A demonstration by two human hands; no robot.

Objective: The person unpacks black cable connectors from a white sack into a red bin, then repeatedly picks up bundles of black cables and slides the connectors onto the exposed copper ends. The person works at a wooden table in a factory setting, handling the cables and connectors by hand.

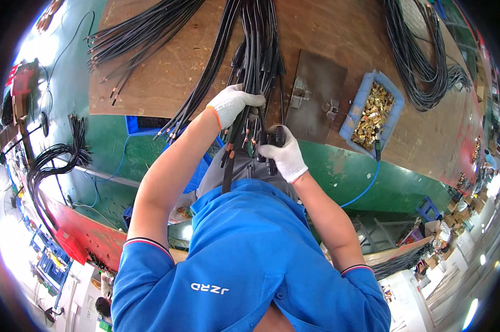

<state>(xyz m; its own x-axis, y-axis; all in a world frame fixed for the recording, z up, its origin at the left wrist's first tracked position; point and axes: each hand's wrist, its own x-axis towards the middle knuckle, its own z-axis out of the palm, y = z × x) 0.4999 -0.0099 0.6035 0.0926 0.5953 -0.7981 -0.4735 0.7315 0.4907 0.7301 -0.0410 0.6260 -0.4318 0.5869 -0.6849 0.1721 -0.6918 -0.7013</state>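
Observation:
My left hand, in a white glove with an orange cuff, is closed around part of a bundle of black cables at the table's near edge. Stripped copper-coloured ends hang below it toward my lap, along with a black strip. Just right of the cables, my right hand, also gloved in white, has its fingers wrapped round several short black cylindrical parts. Their exact kind cannot be made out. More thick black parts sit among the cables beyond my left hand.
A blue tray of small brass-coloured pieces stands on the brown table at right. Left of it lies a dark metal plate with clear fittings. Other black cables lie at far left and far right. A blue hose hangs below the tray.

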